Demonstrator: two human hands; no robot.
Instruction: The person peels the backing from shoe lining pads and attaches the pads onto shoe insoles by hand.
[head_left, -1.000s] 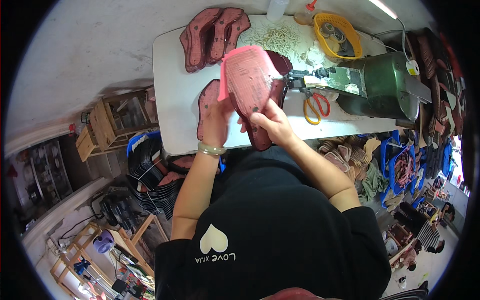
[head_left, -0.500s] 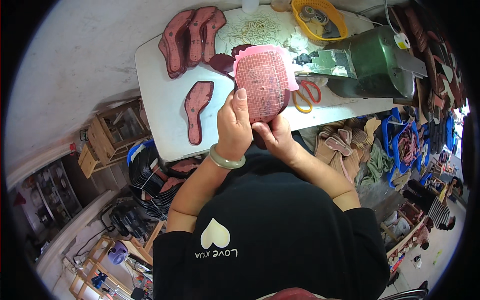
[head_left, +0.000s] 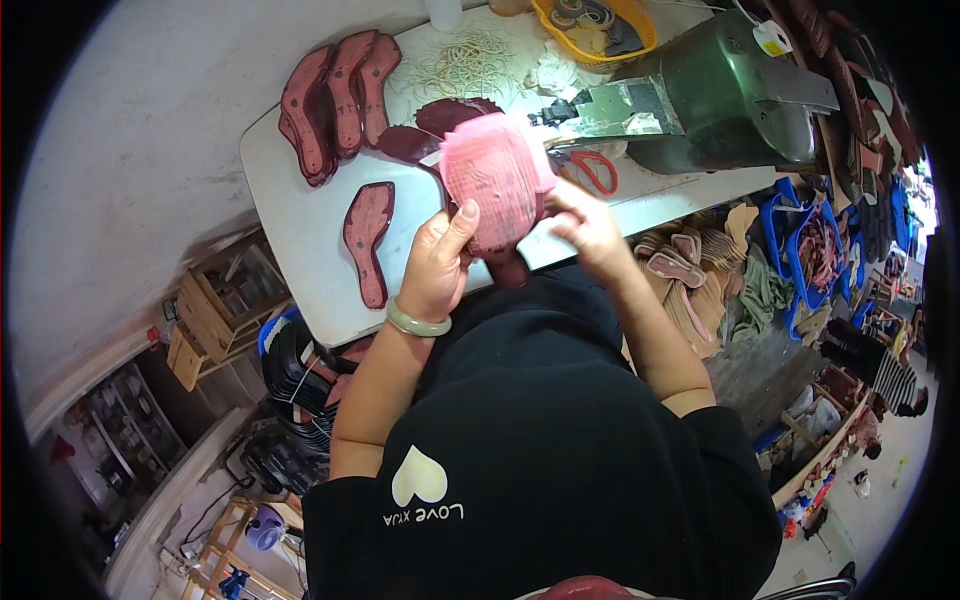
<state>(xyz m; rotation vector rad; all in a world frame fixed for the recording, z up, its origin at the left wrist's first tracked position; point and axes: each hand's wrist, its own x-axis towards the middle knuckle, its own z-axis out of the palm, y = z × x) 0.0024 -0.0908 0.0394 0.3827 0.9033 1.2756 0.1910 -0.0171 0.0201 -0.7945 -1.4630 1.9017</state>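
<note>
Pink sole-shaped piece [head_left: 490,185] sat btwn L hand [head_left: 440,258] & R hand [head_left: 590,235]; L gripped lower left edge, thumb on top; R blurred near right edge, couldn't tell if gripping.

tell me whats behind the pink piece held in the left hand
Past the far edge of the pink piece in the left hand, dark red pieces and some white table show. What lies directly behind it is covered.

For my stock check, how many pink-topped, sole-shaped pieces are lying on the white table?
4: left piece, middle piece and right piece of the far group; lone piece below them. More may be hidden underneath.
</note>
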